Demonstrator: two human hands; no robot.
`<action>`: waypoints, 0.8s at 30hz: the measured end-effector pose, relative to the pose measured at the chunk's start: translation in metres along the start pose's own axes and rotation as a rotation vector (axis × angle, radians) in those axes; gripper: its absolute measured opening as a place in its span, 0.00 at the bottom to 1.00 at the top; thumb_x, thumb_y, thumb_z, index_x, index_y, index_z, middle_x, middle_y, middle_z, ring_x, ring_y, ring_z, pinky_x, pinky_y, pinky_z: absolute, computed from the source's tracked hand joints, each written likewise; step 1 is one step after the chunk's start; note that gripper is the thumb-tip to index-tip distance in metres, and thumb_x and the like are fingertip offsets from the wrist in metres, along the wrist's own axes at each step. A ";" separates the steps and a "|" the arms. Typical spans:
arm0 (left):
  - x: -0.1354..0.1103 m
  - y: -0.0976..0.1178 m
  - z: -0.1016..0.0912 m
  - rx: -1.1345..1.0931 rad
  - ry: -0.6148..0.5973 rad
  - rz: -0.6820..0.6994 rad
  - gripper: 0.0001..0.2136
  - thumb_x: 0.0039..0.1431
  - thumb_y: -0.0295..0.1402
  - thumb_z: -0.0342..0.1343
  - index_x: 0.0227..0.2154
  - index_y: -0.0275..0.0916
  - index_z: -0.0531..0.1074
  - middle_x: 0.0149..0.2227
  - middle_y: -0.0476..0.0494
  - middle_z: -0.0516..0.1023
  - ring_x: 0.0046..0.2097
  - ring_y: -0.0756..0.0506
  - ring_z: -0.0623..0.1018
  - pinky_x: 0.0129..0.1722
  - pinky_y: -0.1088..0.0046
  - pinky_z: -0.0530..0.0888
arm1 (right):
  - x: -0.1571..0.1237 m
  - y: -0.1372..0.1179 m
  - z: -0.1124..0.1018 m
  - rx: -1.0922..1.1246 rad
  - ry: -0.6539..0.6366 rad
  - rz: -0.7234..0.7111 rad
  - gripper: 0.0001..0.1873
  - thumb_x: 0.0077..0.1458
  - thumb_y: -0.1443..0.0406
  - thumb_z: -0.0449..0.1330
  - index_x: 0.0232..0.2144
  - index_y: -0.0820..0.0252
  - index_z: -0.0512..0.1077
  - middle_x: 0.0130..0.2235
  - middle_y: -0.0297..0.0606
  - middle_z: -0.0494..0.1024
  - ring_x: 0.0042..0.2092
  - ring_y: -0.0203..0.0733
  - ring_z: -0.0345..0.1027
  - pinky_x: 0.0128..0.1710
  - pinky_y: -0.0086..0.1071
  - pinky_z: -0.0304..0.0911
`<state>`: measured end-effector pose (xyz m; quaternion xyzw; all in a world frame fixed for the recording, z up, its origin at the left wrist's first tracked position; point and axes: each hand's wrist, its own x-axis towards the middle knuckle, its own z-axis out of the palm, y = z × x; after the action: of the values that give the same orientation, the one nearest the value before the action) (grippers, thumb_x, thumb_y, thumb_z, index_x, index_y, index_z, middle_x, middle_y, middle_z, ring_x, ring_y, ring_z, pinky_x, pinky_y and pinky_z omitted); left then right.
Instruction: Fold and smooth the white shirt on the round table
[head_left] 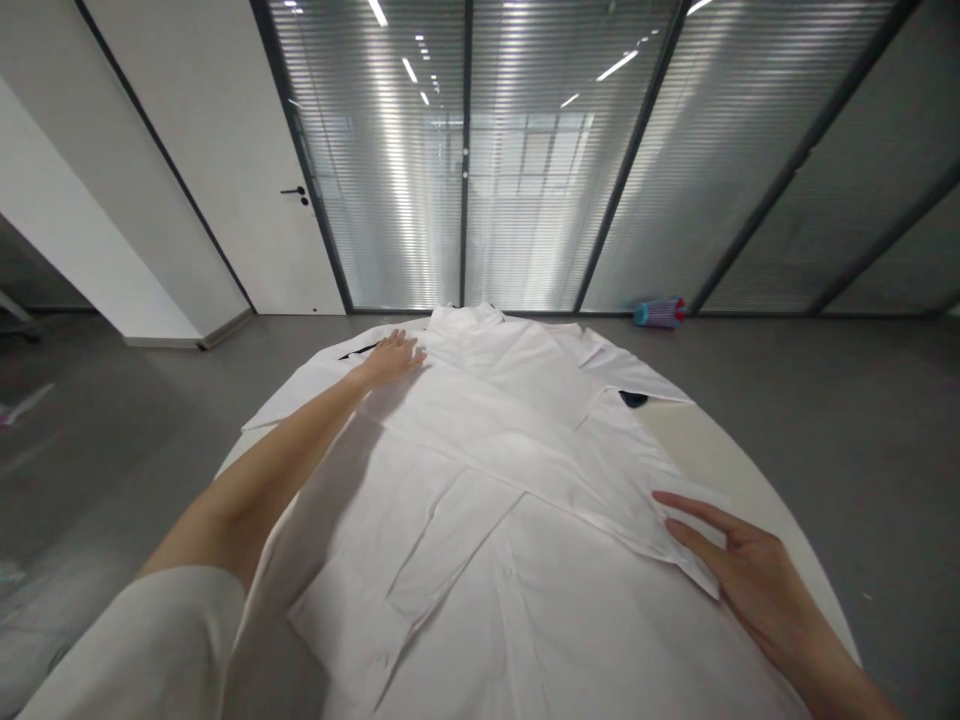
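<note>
White shirt fabric lies spread in layers over a round table, its collar end at the far edge. A sleeve with a cuff slants across the near left part. My left hand rests flat on the cloth near the far left shoulder, fingers spread. At the right, my right hand is at a side edge of the cloth, its thumb and index finger extended and slightly apart; its other fingers are mostly hidden. I cannot tell whether the layers are one shirt or more.
The pale table shows along its right side. Small dark items peek out from under the cloth. On the grey floor, a blue and red cylindrical object lies by the glass partition. A white door stands at the left.
</note>
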<state>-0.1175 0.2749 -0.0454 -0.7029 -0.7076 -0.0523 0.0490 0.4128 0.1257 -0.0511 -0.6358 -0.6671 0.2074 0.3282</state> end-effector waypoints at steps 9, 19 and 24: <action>0.002 0.002 0.027 -0.005 -0.016 -0.057 0.33 0.70 0.54 0.38 0.69 0.38 0.57 0.72 0.30 0.52 0.73 0.31 0.52 0.68 0.51 0.52 | 0.005 -0.004 -0.004 0.008 -0.134 0.114 0.33 0.44 0.47 0.61 0.45 0.63 0.84 0.16 0.26 0.51 0.18 0.35 0.46 0.20 0.31 0.48; -0.048 0.063 0.001 -0.137 -0.140 0.279 0.32 0.68 0.59 0.37 0.71 0.53 0.53 0.73 0.45 0.50 0.74 0.31 0.48 0.69 0.43 0.47 | 0.001 -0.004 -0.003 -0.026 -0.038 -0.004 0.29 0.46 0.47 0.61 0.41 0.61 0.84 0.18 0.27 0.56 0.18 0.35 0.51 0.21 0.32 0.55; -0.054 0.066 0.004 -0.138 -0.228 0.252 0.37 0.64 0.63 0.39 0.72 0.56 0.48 0.75 0.49 0.41 0.74 0.29 0.41 0.69 0.42 0.42 | 0.000 -0.004 -0.005 -0.059 -0.048 -0.050 0.28 0.49 0.47 0.61 0.42 0.60 0.84 0.21 0.31 0.65 0.19 0.35 0.54 0.23 0.33 0.58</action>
<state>-0.0513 0.2230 -0.0571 -0.7891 -0.6096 -0.0141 -0.0739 0.4132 0.1248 -0.0450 -0.6233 -0.6961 0.1946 0.2985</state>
